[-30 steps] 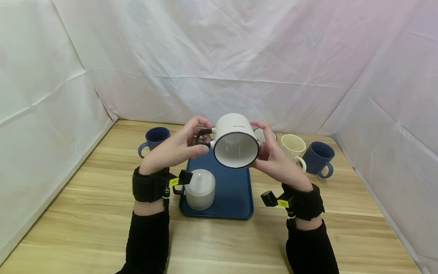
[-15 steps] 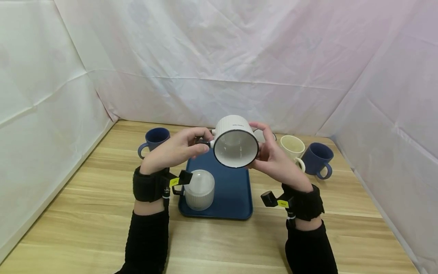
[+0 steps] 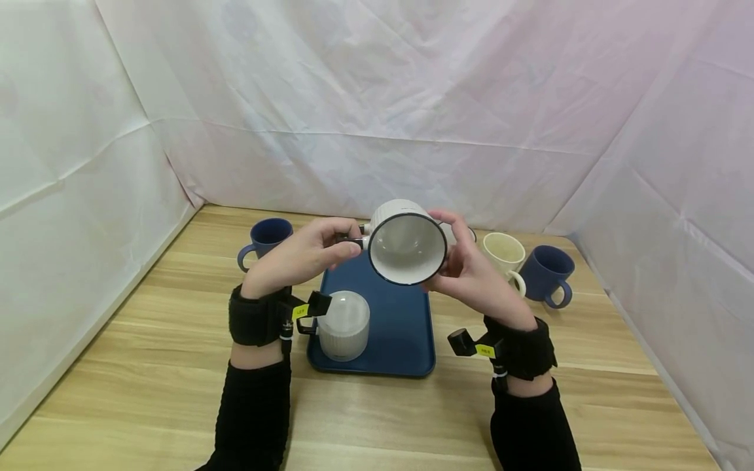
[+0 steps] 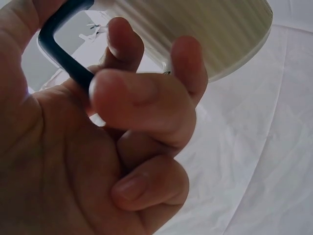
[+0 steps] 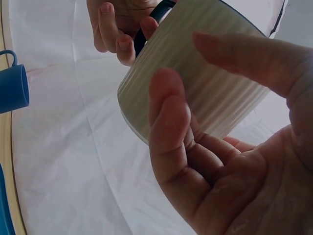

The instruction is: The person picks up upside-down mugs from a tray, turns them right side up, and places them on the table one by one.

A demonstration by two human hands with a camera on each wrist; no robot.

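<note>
Both hands hold a white ribbed mug (image 3: 406, 247) with a dark rim in the air above a blue tray (image 3: 400, 327), its mouth turned toward the camera. My left hand (image 3: 312, 252) pinches the mug's dark handle (image 4: 66, 58), fingers curled round it. My right hand (image 3: 462, 261) cups the ribbed side (image 5: 195, 83) with thumb and fingers. A second white ribbed mug (image 3: 344, 325) stands upside down on the tray's near left corner.
On the wooden table (image 3: 147, 366), a navy mug (image 3: 266, 239) stands at the back left. A cream mug (image 3: 504, 254) and another navy mug (image 3: 548, 269) stand at the back right. White cloth walls (image 3: 76, 150) close in left, back and right.
The held mug has tipped so that its mouth faces the camera more squarely, and it has dropped slightly. Both hands keep their hold.
</note>
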